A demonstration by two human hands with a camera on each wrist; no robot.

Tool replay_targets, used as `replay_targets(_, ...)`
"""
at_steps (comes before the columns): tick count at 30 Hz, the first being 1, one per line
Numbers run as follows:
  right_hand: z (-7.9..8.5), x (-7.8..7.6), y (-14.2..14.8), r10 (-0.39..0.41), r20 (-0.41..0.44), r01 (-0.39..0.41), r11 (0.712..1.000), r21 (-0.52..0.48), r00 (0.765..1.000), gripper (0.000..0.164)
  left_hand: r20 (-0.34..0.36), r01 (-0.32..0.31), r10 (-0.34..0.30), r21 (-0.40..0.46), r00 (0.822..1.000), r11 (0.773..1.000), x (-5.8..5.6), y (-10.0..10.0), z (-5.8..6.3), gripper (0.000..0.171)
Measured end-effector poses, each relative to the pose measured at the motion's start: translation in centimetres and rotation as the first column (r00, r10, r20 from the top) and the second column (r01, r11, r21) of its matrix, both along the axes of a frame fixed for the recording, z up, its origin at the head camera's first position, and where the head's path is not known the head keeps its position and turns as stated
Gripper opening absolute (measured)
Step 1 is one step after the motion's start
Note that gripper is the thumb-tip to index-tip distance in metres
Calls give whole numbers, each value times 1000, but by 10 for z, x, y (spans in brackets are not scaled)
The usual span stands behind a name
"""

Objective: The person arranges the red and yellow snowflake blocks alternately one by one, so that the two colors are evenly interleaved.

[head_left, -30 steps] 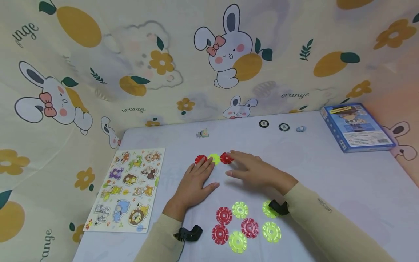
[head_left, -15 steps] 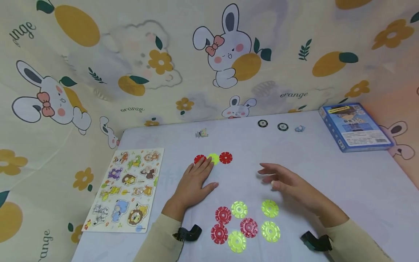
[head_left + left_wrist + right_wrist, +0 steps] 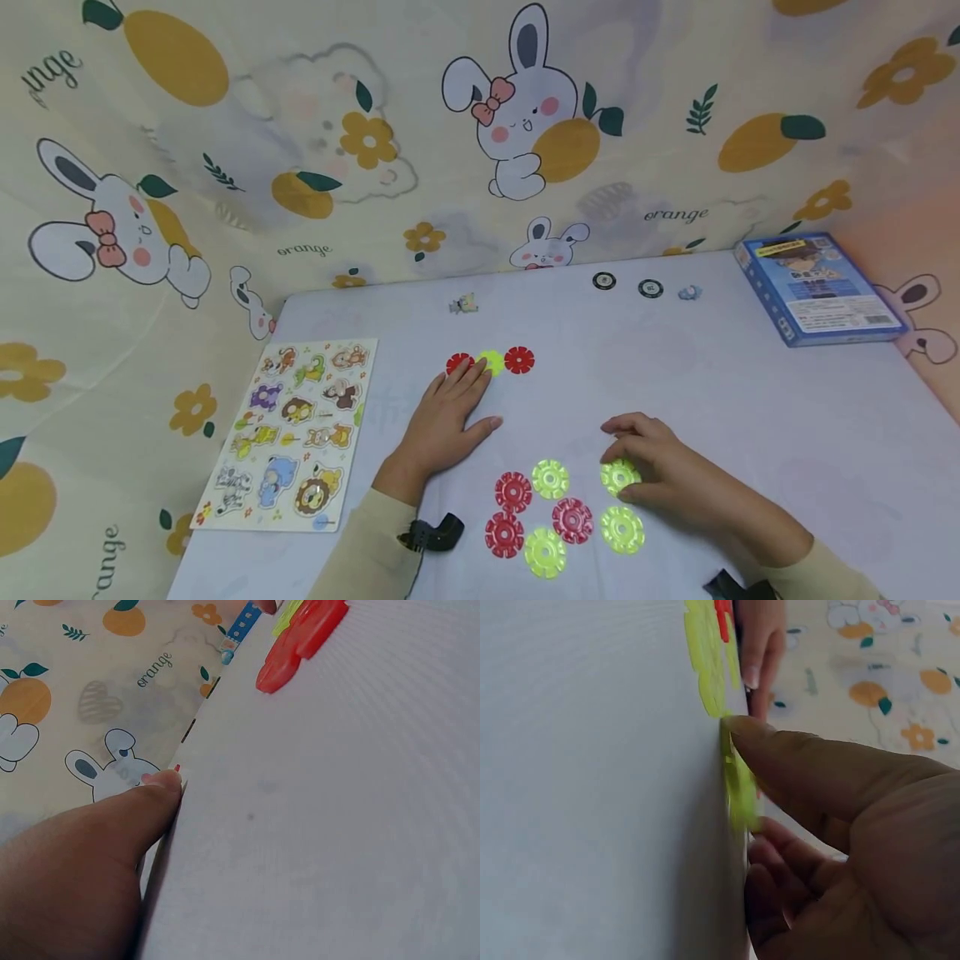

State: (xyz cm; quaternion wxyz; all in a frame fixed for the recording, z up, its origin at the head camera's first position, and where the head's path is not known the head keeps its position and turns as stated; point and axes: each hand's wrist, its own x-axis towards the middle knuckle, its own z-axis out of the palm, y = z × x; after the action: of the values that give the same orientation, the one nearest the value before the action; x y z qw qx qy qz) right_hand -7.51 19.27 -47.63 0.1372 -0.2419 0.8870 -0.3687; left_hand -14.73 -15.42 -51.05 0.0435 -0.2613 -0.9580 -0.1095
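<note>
Lowered since the earlier frame, the right hand (image 3: pixel 675 475) pinches a round, notched yellow-green plastic disc (image 3: pixel 618 476) by its rim, thumb and fingers curled. Three matching red discs (image 3: pixel 572 522) and three more yellow-green discs (image 3: pixel 545 553) lie nearby. Farther off, the left hand (image 3: pixel 447 425) rests flat, fingers straight, over a red-yellow-red row of discs (image 3: pixel 494 363).

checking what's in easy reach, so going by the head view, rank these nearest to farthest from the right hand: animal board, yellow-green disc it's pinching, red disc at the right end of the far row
1. Yellow-green disc: pinched by the right hand.
2. Red disc: ahead and to the left.
3. Animal board: well off to the left, beyond the left hand.
</note>
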Motion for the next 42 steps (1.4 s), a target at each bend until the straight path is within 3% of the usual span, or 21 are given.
replay_targets(2,3,-1,-3,-1,-2,1,1000,20,1000,32,-1,-3,3,-3,1000,1000,0,0,1,74)
replay_targets(7,7,-11,-10,-60,109,58,998,23,992,25,9,-8,8,-8,1000,1000,1,0,1,74)
replay_targets(15,1,-52,-24,-176,135,183,982,-43,975,21,13,-13,13,-1,1000,1000,1,0,-2,74)
replay_targets(23,-6,-96,-39,-281,195,314,935,-166,940,35,-3,-9,9,-4,1000,1000,-1,0,-3,75)
replay_targets(27,-8,-103,-42,-341,179,371,913,-172,923,44,-2,-3,3,-5,1000,1000,-3,1,-4,75)
replay_targets(29,-7,-101,-43,-362,132,380,914,-143,923,46,-4,-2,2,-4,1000,1000,-3,2,-4,75)
replay_targets(32,-6,-95,-45,-315,-5,314,948,-44,949,47,-4,-2,2,-4,1000,1000,-3,1,-3,75)
replay_targets(35,-3,-87,-47,-173,-150,191,974,122,974,53,1,-7,7,-8,1000,1000,-3,1,-3,75)
replay_targets(38,-1,-82,-50,-44,-221,106,956,275,974,67,3,-14,14,-10,1000,1000,-3,0,-2,76)
replay_targets(42,1,-82,-55,-22,-248,112,927,357,969,81,-4,-13,13,-9,1000,1000,-3,0,-3,76)
